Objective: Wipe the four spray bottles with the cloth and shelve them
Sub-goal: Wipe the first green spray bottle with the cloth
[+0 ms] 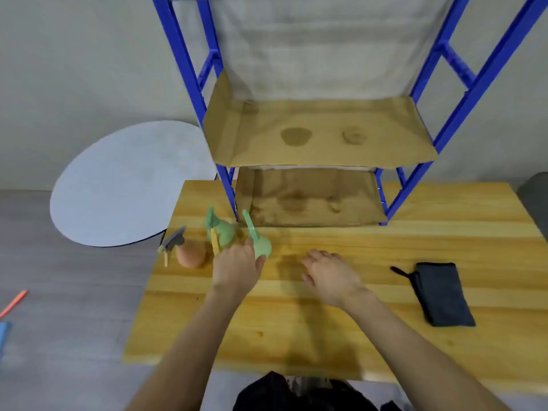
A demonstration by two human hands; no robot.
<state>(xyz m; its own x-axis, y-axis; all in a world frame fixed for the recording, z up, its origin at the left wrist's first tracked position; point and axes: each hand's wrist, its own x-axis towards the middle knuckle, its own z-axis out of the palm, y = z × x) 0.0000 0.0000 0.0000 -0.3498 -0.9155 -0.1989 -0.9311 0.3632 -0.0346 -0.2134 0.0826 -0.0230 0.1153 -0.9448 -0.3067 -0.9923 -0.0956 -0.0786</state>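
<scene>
Three spray bottles stand at the left of the wooden table [326,336]: an orange bottle [191,256] with a grey trigger head, a green bottle [222,231] behind it, and a second green bottle [261,243] to the right. My left hand [237,269] is closed around the lower part of that second green bottle. My right hand [332,275] hovers over the table with fingers apart and nothing in it. The dark folded cloth [441,295] lies at the right. The blue-framed shelf [320,132] stands behind with bare brown boards.
A round grey tabletop [127,185] sits left of the shelf. An orange pen [13,304] and a blue object lie on the floor at far left. The lower shelf board [308,197] rests at table level.
</scene>
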